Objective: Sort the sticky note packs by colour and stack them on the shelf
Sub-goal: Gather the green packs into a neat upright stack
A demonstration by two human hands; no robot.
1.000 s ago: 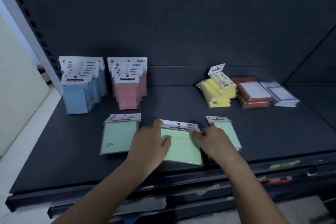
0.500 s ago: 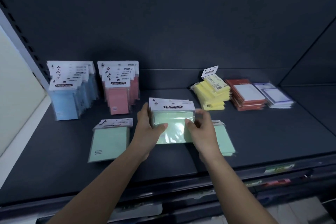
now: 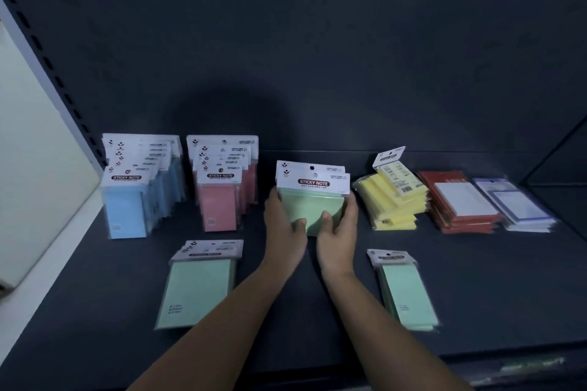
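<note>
Both hands hold a small bundle of green sticky note packs (image 3: 313,200) upright at the middle of the dark shelf (image 3: 476,279). My left hand (image 3: 282,232) grips its left edge with the thumb across the front. My right hand (image 3: 338,238) grips the right edge the same way. The bundle stands between the row of pink packs (image 3: 222,187) and the yellow pile (image 3: 394,203). One green pack (image 3: 200,289) lies flat at the front left. Another green pack (image 3: 405,292) lies flat at the front right. A row of blue packs (image 3: 136,190) stands at the back left.
A stack of red-edged note pads (image 3: 460,203) and a stack of blue-bordered pads (image 3: 514,206) lie right of the yellow pile. The shelf's back wall (image 3: 317,73) rises close behind the rows. A perforated upright (image 3: 54,73) bounds the left side.
Both hands lifted the green bundle off the shelf's front, tipped it upright and carried it back between the pink row and the yellow pile. The camera moved closer.
</note>
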